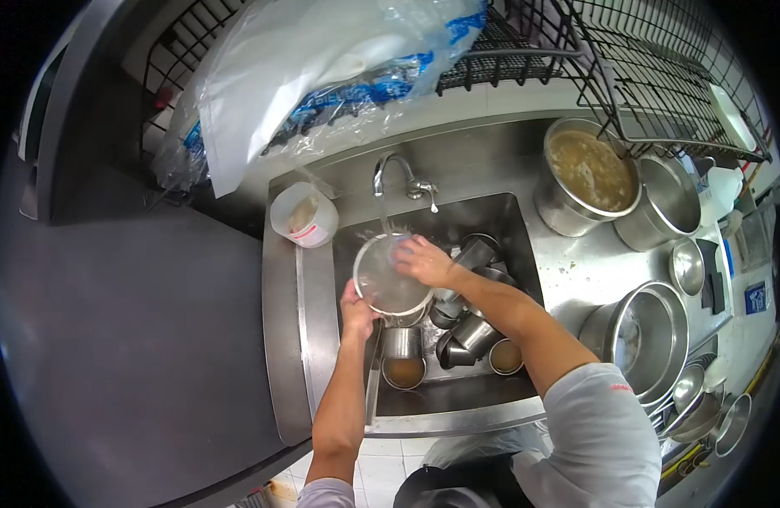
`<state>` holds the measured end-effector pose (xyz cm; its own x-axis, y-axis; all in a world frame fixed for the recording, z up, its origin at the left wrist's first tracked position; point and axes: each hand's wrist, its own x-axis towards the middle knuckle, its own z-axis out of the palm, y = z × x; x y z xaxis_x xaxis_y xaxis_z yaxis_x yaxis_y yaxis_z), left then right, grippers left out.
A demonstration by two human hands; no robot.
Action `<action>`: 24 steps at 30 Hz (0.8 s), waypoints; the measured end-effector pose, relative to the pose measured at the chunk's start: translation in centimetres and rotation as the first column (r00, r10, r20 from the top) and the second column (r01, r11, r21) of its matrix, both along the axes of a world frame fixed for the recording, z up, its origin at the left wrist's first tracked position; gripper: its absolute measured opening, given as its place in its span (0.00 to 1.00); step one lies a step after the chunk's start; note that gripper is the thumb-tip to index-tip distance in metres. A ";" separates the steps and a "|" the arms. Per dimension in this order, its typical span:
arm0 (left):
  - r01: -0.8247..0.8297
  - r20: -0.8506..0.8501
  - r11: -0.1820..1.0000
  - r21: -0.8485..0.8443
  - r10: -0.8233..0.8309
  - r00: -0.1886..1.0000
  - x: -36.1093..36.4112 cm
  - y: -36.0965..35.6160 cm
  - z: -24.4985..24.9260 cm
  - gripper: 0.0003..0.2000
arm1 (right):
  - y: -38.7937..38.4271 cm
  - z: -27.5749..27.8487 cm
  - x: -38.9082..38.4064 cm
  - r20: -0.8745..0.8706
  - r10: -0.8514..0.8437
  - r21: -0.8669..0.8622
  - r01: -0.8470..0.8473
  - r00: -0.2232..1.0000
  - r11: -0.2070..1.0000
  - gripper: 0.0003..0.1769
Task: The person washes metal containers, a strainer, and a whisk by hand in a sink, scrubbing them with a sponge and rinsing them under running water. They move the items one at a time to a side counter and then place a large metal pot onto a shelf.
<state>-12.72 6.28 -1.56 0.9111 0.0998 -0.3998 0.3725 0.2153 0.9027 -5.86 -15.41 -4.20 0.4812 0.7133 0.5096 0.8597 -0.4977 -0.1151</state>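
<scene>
Under the running faucet (391, 173), a round, pale, translucent tub (388, 284) is tilted with its mouth toward me. My left hand (357, 313) grips its lower left rim, fingers closed around the edge. Inside the upper right of the tub is my right hand (422, 261), fingers curled on a small bluish thing that I cannot make out clearly. Water runs from the faucet onto the tub's upper edge. Below and to the right, several metal containers (476, 333) lie in the sink (458, 207), some holding brownish liquid.
Another translucent tub (280, 212) stands on the left ledge. On the right counter are a pot of brown liquid (590, 173), a second deep pot (671, 195), a large pot (652, 339) and a small bowl (686, 267). Wire racks (644, 68) and plastic bags (322, 59) hang above.
</scene>
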 end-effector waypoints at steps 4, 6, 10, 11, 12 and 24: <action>-0.177 0.148 0.984 -0.035 0.180 0.972 2.1 -1.3 -1.9 0.24 | 2.6 -1.0 -5.1 -0.372 -0.287 0.069 0.335 0.883 0.940 0.22; -0.165 0.179 0.986 0.030 0.157 0.971 3.0 -1.9 -2.6 0.24 | 3.8 -2.0 -6.7 -0.525 -0.175 0.254 0.349 0.833 0.902 0.27; -0.037 0.260 0.999 0.015 0.032 0.965 5.0 -3.3 -3.4 0.16 | 1.2 2.4 -10.5 -0.724 0.130 0.469 0.345 0.678 0.813 0.33; 0.057 0.240 0.997 0.049 -0.067 0.968 5.8 -3.9 -2.9 0.14 | 0.2 3.8 -11.2 -0.701 0.036 0.479 0.432 0.712 0.764 0.33; 0.149 0.215 0.986 0.080 -0.163 0.963 7.1 -5.0 -1.8 0.13 | -0.8 5.1 -11.8 -0.678 -0.060 0.491 0.512 0.732 0.705 0.33; 0.347 0.041 0.908 -0.235 -0.348 0.937 14.8 -7.1 4.7 0.13 | -23.0 22.0 -30.0 -0.258 -0.953 0.148 0.981 0.158 0.123 0.24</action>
<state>2.05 -0.86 3.11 0.8703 -0.3199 -0.3744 0.4640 0.2777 0.8412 -35.89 -38.42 17.79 0.7204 -0.5118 0.4681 -0.3399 -0.8488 -0.4050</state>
